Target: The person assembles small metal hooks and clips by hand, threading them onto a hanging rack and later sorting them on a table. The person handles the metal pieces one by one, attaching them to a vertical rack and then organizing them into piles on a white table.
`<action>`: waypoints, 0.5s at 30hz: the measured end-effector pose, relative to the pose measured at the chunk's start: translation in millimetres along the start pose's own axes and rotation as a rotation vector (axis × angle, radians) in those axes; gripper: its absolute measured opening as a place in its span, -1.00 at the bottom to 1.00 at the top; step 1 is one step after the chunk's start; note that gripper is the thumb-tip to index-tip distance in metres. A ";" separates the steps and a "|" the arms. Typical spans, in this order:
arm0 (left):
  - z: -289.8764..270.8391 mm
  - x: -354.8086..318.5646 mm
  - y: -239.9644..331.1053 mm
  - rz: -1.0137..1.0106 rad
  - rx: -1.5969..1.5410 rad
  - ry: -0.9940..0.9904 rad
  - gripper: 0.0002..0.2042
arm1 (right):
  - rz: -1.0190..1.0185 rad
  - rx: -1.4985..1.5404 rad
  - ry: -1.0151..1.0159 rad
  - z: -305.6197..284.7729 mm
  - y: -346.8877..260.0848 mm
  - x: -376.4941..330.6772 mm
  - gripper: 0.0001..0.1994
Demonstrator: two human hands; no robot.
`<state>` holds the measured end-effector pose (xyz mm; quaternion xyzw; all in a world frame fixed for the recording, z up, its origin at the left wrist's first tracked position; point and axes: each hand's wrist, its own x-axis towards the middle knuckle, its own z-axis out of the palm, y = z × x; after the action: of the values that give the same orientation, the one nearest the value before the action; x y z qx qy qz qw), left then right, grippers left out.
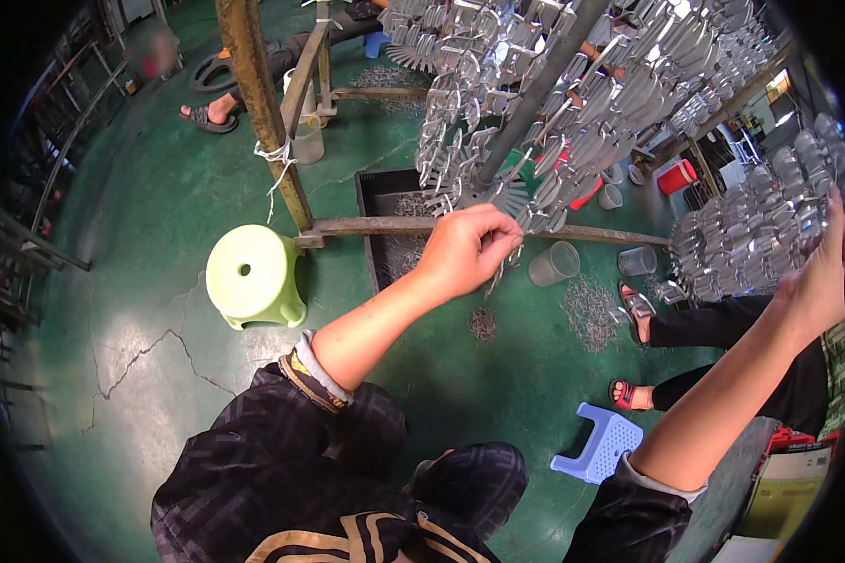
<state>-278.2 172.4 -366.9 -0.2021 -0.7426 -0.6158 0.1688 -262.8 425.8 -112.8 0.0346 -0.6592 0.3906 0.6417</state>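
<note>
The green floor [150,253] has cracks. The left hand [471,246] pinches thin metal bits [516,254]. The right hand [814,286] is raised; I can't tell its grip.

Thin metal pieces [514,260] – pinched slightly right of centre – slant downward; shiny silver parts [746,230] hang in stacked rows, far right.

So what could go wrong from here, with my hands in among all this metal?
The small metal pieces your left hand appears to pinch could slip and drop to the floor.
Your bare right hand is beside the hanging metal parts, so it might get scratched.
Loose metal bits lie scattered near a co-worker's sandaled foot, so someone might slip.
</note>
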 end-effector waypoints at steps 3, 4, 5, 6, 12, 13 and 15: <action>-5.1 10.8 -4.9 0.060 0.007 0.079 -0.93 | 0.018 -0.010 0.077 -1.2 -5.2 -11.2 -0.82; -7.1 14.7 -1.5 0.029 0.001 0.100 -0.92 | 0.001 -0.006 0.054 -4.6 -4.0 -10.8 -0.82; -9.2 19.1 0.8 0.038 0.002 0.119 -0.92 | -0.016 -0.001 0.030 -10.9 -0.2 -7.8 -0.82; -10.2 23.4 2.0 0.042 0.007 0.134 -0.91 | -0.029 0.002 0.007 -17.5 4.7 -6.6 -0.82; -6.1 47.3 -1.7 0.061 0.016 0.208 -0.90 | 0.082 -0.062 0.026 -33.5 3.1 -19.9 -0.83; -5.0 49.7 -2.1 0.067 0.024 0.218 -0.89 | 0.084 -0.060 0.030 -36.2 5.0 -21.4 -0.83; -2.5 53.6 -1.6 0.062 0.046 0.229 -0.90 | 0.098 -0.014 0.037 -37.0 3.3 -27.3 -0.82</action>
<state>-325.2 174.6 -341.0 -0.1494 -0.7256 -0.6123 0.2762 -229.5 436.4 -142.9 -0.0093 -0.6507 0.4176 0.6341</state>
